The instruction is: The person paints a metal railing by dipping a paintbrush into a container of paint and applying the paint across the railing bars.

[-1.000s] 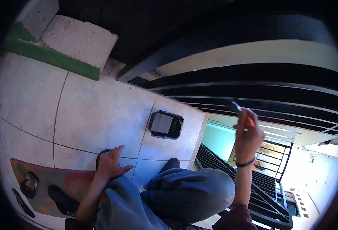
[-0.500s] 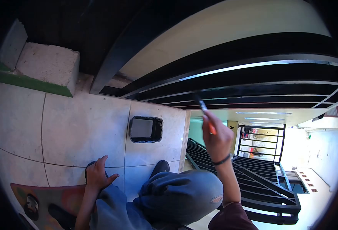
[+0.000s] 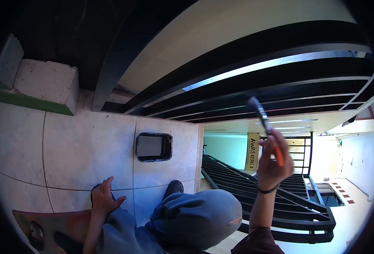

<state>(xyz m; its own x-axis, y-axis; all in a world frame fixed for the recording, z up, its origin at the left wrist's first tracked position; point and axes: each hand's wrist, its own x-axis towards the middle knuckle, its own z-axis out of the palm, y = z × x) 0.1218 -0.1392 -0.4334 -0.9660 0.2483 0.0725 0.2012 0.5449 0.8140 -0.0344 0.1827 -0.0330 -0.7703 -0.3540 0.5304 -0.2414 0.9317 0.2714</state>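
Open floor (image 3: 89,148) all round the black tub (image 3: 153,160); tub's edge sits well clear of the block (image 3: 47,80) w/ its green border, nearer the black bars (image 3: 254,44). Open gaps btwn bars. R hand (image 3: 273,163) is closed on the orange handle of the brush (image 3: 261,113), bristles up by the bars; can't tell if they touch. L hand (image 3: 104,199) holds nothing, fingers part spread, thumb apart, nr the L knee. Tub's on pale tiles, grey inside, dark smears on rim. Mat (image 3: 74,216) lower L; "AWAS KEPALA" sign (image 3: 252,151) beyond R hand.
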